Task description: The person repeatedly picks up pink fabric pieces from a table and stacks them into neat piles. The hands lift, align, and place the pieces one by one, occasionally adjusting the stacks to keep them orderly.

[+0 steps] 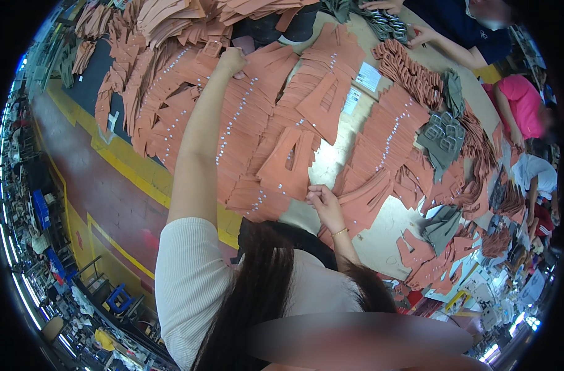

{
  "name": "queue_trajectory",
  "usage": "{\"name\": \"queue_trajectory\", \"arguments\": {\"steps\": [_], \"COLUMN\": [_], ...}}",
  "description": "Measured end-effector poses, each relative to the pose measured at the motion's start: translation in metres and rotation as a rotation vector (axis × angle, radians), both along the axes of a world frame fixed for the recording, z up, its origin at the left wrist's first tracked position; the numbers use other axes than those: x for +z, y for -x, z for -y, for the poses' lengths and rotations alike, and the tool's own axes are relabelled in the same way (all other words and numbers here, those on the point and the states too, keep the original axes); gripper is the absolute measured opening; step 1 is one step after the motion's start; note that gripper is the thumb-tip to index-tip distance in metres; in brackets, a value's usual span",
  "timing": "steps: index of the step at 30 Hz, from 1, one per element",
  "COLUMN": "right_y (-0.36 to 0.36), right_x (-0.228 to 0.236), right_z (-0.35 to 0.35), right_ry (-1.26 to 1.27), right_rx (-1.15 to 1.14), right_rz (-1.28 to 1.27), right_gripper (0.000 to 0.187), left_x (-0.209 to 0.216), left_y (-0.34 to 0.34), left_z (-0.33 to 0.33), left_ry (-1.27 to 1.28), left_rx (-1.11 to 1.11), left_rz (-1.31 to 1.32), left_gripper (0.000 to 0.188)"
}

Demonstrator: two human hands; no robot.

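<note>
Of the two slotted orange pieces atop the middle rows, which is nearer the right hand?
The lower-left piece, its corner close to the right hand; the upper piece lies farther off, near the white sheets.

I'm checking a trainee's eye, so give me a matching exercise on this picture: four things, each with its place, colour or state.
1. left hand
2. right hand
3. bracelet
4. white sheets

A. gold-coloured, worn round a wrist
B. lying between stacks of orange pieces
C. farther out, arm outstretched
D. nearer the person's body

Pairs: 1-C, 2-D, 3-A, 4-B
</note>
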State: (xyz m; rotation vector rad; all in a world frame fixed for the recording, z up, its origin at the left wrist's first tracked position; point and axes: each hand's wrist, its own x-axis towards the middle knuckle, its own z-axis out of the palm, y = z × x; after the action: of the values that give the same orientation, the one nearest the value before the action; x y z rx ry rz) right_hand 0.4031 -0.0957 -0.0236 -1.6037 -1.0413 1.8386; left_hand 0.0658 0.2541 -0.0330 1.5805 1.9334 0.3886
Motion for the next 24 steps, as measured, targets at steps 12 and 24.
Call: {"name": "queue_trajectory", "arguments": {"steps": [12, 24], "right_y": [-0.002, -0.017], "right_x": [0.005, 0.012], "right_z": [0.003, 0.008], "right_ry": [-0.03, -0.11], "right_rx": [-0.001, -0.101], "right_rz": [0.007, 0.024], "right_gripper": [0.023, 0.021], "left_x": [-0.003, 0.012], "left_y": [-0.001, -0.003], "left_z": [-0.004, 0.011], "left_ry": [0.236, 0.083], "left_rx": [0.072, 0.14], "left_rz": [0.015, -0.09], "left_gripper": [0.032, 0.04]}}
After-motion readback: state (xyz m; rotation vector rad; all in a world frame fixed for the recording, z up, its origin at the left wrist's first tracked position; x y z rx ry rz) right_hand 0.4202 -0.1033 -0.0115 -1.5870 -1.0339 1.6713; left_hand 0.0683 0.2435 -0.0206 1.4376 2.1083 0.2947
